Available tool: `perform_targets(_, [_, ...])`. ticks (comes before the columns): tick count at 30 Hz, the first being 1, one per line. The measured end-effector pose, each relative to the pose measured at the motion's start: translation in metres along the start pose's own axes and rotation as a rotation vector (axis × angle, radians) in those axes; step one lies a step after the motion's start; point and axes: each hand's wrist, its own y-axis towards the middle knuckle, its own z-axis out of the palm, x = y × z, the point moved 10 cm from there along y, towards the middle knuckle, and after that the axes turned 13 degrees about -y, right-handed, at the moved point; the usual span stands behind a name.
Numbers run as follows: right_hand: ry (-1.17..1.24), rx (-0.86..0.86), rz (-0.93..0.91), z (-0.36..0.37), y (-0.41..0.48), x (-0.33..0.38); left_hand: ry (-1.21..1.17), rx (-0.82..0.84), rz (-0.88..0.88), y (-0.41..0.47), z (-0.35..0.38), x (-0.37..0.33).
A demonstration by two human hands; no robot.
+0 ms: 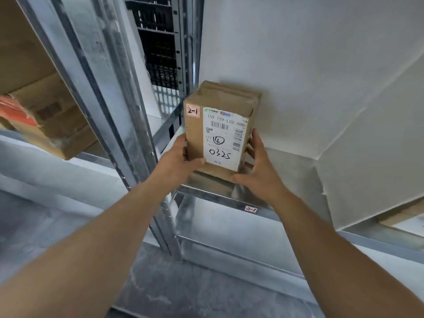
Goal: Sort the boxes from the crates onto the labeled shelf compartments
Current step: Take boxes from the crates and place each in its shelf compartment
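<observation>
Head view: small brown cardboard box (220,131) tagged "2-1", upright between both hands on grey metal shelf (293,171). Gripped at its sides by left hand (181,157) and right hand (259,166). Matching "2-1" shelf tag (250,209) just below right hand. Likely placement step; next: slide back, release.

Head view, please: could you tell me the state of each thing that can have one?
cardboard box: upright, closed, tagged 2-1, held from both sides.
left hand: grips the box's left side.
right hand: grips the box's right side.
paper tag: stuck on front edge of shelf, reads 2-1.
</observation>
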Motion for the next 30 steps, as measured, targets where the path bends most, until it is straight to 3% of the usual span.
perform_targets(14, [-0.182,0.012,0.038,-0.001,-0.006,-0.013,0.109,-0.026,-0.029,-0.016,0.003,0.006])
perform_targets(22, [-0.506,-0.131,-0.013,-0.005,-0.103,0.019,0.374,-0.088,-0.036,-0.125,-0.016,0.02])
perform_targets(30, [-0.713,0.091,-0.173,0.09,-0.177,0.079,0.424,-0.225,-0.092,-0.251,-0.072,0.079])
